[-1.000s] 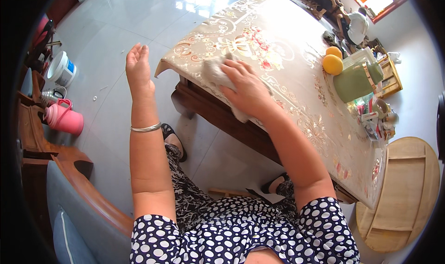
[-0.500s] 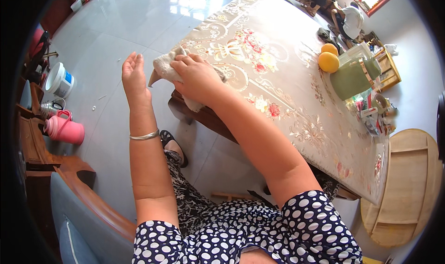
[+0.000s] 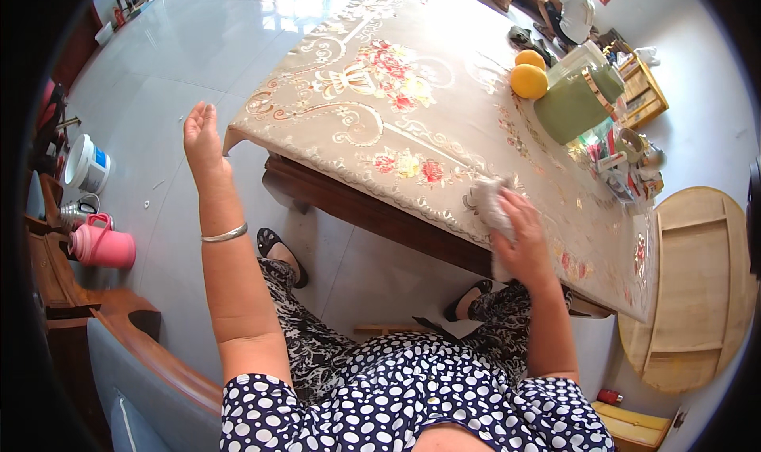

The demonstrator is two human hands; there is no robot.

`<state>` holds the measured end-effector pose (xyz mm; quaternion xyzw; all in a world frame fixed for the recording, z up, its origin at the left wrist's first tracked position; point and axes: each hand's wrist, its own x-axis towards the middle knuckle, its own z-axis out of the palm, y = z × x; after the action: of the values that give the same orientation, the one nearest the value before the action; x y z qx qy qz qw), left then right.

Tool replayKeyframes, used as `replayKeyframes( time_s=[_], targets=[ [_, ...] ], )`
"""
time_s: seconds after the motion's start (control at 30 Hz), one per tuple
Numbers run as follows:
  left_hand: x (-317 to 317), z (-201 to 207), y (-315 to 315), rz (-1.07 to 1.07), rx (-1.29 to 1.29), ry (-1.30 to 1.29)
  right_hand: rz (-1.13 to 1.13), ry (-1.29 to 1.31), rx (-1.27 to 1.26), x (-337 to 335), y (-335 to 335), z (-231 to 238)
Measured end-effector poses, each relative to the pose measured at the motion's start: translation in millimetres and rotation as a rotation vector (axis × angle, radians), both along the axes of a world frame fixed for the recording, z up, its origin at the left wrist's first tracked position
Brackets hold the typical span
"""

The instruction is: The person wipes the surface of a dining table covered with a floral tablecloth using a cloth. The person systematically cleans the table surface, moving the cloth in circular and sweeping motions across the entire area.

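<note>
My right hand presses a crumpled whitish cloth onto the near edge of a table. A beige tablecloth with red and yellow flower patterns covers that table, and part of the cloth hangs over its edge. Out to the left, my left hand is raised above the floor beside the table's left corner. It holds nothing; its fingers are stretched out and lie close together. A silver bangle circles the left wrist.
On the table's right stand a green container, two orange-yellow round fruits and small items. A round wooden board leans at the right. Left are a pink jug, a white bucket and a blue-cushioned chair. Another person sits far back.
My right hand has drawn the cloth from the table's left corner rightward along the near edge. My left hand stays raised, with little change. The whole view has shifted slightly.
</note>
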<state>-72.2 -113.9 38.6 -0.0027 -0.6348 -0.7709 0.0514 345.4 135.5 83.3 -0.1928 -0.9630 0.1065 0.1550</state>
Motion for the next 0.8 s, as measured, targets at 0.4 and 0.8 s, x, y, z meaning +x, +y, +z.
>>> replayKeyframes(
  time_s=[0.4, 0.8],
  targets=[
    [5.0, 9.4, 1.7, 0.005, -0.050, 0.008, -1.014, 0.073, -0.008, 293.1, 158.7, -34.3],
    [6.6, 12.4, -5.2, 0.011, -0.040, 0.019, -0.255, 0.069, -0.048, 55.0, 62.7, -5.8]
  ],
)
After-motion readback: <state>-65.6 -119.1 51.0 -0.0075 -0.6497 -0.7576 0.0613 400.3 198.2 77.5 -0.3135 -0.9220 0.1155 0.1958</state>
